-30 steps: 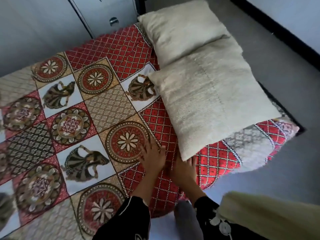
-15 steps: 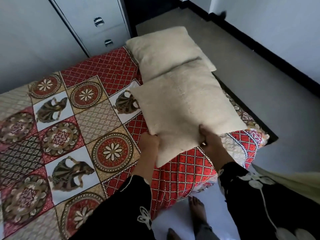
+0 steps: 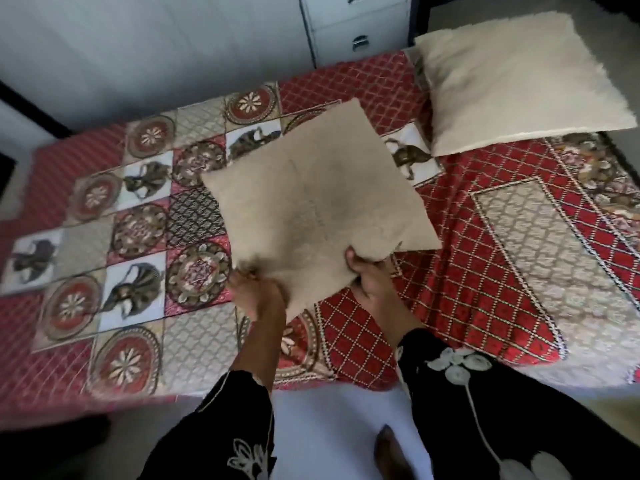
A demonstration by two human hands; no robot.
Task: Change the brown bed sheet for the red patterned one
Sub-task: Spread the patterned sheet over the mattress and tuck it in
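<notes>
The red patterned sheet (image 3: 467, 289) lies spread across the whole bed, and we see its squares of medallions and figures running from the near edge to the wall. A tan pillow (image 3: 311, 202) is held over the middle of the sheet; we cannot tell whether its far end touches. A cream pillow (image 3: 512, 84) rests on the sheet at the far right, near a white drawer unit (image 3: 353, 26). The left hand (image 3: 258, 292) grips the tan pillow's near left corner, fingers curled into the fabric. The right hand (image 3: 370, 275) pinches the near edge, thumb on top, fingers hidden beneath. A bare foot (image 3: 388, 452) stands on the floor.
</notes>
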